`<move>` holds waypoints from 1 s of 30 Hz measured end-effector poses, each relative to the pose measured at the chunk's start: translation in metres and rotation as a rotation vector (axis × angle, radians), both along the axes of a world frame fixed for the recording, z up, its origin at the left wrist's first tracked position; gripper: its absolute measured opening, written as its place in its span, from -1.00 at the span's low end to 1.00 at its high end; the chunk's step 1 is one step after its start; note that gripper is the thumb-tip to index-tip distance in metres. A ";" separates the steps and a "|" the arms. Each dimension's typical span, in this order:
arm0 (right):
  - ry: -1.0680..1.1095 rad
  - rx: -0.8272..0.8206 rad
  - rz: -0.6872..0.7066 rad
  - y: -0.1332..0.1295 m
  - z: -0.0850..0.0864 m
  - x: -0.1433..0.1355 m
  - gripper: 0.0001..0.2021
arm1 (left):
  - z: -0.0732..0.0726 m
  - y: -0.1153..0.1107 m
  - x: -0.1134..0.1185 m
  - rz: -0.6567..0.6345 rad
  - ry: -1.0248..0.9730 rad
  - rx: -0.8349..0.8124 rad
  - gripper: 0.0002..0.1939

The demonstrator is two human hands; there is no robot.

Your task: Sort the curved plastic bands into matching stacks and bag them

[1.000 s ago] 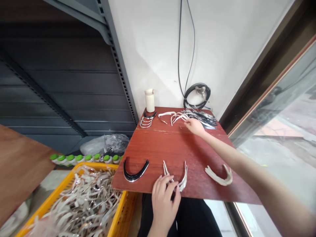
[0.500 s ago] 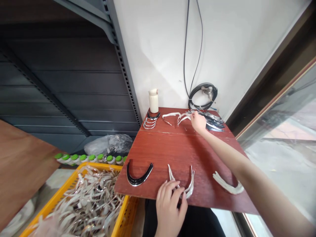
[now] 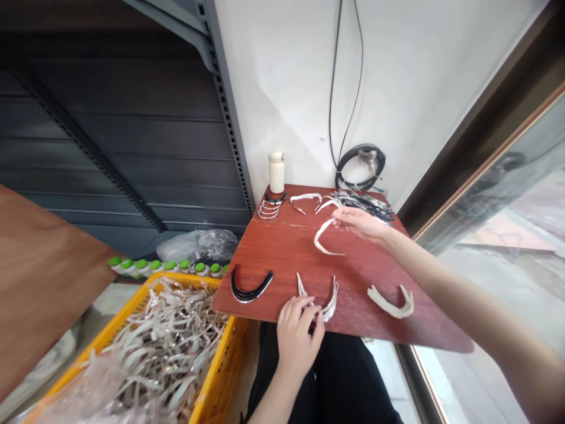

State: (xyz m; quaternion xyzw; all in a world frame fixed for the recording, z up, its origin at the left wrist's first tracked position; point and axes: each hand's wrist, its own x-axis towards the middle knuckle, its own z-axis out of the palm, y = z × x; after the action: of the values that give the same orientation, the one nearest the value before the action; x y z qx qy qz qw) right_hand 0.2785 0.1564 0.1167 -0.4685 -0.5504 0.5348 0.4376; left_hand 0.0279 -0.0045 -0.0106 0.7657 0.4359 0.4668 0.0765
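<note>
My right hand (image 3: 359,222) pinches one end of a white curved strip (image 3: 318,238), which hangs in a U shape above the table, its other end pointing right. Near the front edge, my left hand (image 3: 298,327) lies with fingers apart over a stack of white curved strips (image 3: 330,307), partly hiding it. To its left sits a stack of black curved strips (image 3: 247,295); on the right lies another stack of white curved strips (image 3: 392,305). Behind my right hand are a few loose white curved strips (image 3: 304,197) and a heap of shiny dark strips (image 3: 364,203).
A white bottle (image 3: 276,174) stands at the back left of the red-brown table (image 3: 273,247), behind several fanned curved strips (image 3: 269,209). A coiled black cable (image 3: 348,176) leans on the wall. At lower left, a yellow crate (image 3: 223,347) holds many strips, with green-lidded jars (image 3: 170,266) behind.
My right hand has come back from the heap towards me, bringing out one white curved strip. My left hand stays on its stack. The view has shifted slightly.
</note>
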 end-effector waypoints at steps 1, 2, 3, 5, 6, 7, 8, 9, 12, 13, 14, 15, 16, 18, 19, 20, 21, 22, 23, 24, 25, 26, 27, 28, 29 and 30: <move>-0.032 -0.031 0.071 -0.004 0.000 -0.005 -0.62 | -0.001 0.000 0.000 0.001 0.002 -0.003 -0.86; -0.079 -0.063 0.146 -0.006 0.000 -0.011 -0.62 | -0.001 0.000 0.000 0.002 0.005 -0.005 -0.86; -0.137 -0.098 0.225 -0.007 -0.002 -0.017 -0.62 | -0.002 0.000 0.001 0.005 0.005 -0.004 -0.86; -0.260 -0.163 0.363 -0.006 -0.009 -0.033 -0.60 | -0.002 0.000 0.001 0.010 0.008 -0.003 -0.86; -0.315 -0.183 0.410 -0.006 -0.013 -0.042 -0.61 | -0.002 0.000 0.002 0.011 0.009 -0.004 -0.86; -0.364 -0.192 0.439 -0.006 -0.017 -0.051 -0.61 | -0.002 0.000 0.002 0.011 0.011 -0.004 -0.86; -0.417 -0.187 0.452 -0.007 -0.021 -0.059 -0.62 | -0.002 0.000 0.002 0.009 0.013 -0.006 -0.86; -0.494 -0.163 0.454 -0.009 -0.025 -0.066 -0.62 | -0.001 0.000 0.002 0.006 0.014 -0.008 -0.86; -0.786 -0.028 0.414 -0.019 -0.031 -0.078 -0.57 | 0.000 0.000 0.001 -0.006 0.017 -0.012 -0.86; -0.857 0.016 0.389 -0.024 -0.032 -0.079 -0.57 | 0.001 0.000 0.001 -0.010 0.018 -0.014 -0.86; -0.901 0.047 0.376 -0.029 -0.032 -0.078 -0.61 | 0.001 -0.001 0.001 -0.012 0.019 -0.015 -0.86; -0.917 0.057 0.384 -0.035 -0.032 -0.076 -0.66 | 0.001 -0.001 0.000 -0.012 0.020 -0.017 -0.85; -0.917 0.056 0.422 -0.040 -0.032 -0.074 -0.70 | 0.002 -0.001 0.000 -0.012 0.019 -0.019 -0.85; -0.919 0.064 0.536 -0.051 -0.032 -0.070 -0.77 | 0.002 -0.001 0.000 -0.009 0.018 -0.023 -0.82; -0.916 0.074 0.589 -0.057 -0.032 -0.069 -0.79 | 0.003 -0.001 0.000 -0.006 0.017 -0.025 -0.81; -0.912 0.084 0.628 -0.062 -0.032 -0.068 -0.82 | 0.003 -0.001 0.000 -0.004 0.017 -0.024 -0.80; -0.909 0.093 0.650 -0.067 -0.032 -0.068 -0.84 | 0.003 -0.001 0.000 0.000 0.016 -0.024 -0.79; -0.909 0.099 0.666 -0.072 -0.033 -0.068 -0.85 | 0.002 -0.001 0.000 0.005 0.017 -0.023 -0.78; -0.911 0.101 0.681 -0.076 -0.033 -0.069 -0.86 | 0.002 -0.001 0.001 0.009 0.017 -0.023 -0.77; -0.911 0.104 0.698 -0.079 -0.033 -0.070 -0.86 | 0.002 -0.001 0.001 0.011 0.019 -0.024 -0.76; -0.914 0.111 0.713 -0.082 -0.033 -0.071 -0.85 | 0.002 -0.001 0.001 0.012 0.023 -0.028 -0.76; -0.917 0.121 0.722 -0.083 -0.034 -0.071 -0.85 | 0.002 -0.001 0.001 0.012 0.027 -0.033 -0.76; -0.919 0.130 0.729 -0.084 -0.034 -0.072 -0.84 | 0.002 -0.001 0.000 0.011 0.032 -0.039 -0.76; -0.918 0.136 0.737 -0.085 -0.035 -0.071 -0.83 | 0.002 -0.001 0.000 0.008 0.037 -0.041 -0.77; -0.915 0.139 0.746 -0.084 -0.036 -0.071 -0.83 | 0.002 -0.001 0.000 0.008 0.042 -0.041 -0.78; -0.911 0.142 0.753 -0.084 -0.037 -0.071 -0.82 | 0.002 -0.001 0.000 0.007 0.047 -0.039 -0.79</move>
State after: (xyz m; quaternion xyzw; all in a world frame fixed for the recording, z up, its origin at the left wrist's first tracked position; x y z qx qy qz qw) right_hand 0.2079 0.0725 0.0793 -0.3929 -0.8455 0.3602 -0.0324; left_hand 0.0278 -0.0054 -0.0090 0.7731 0.4495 0.4405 0.0795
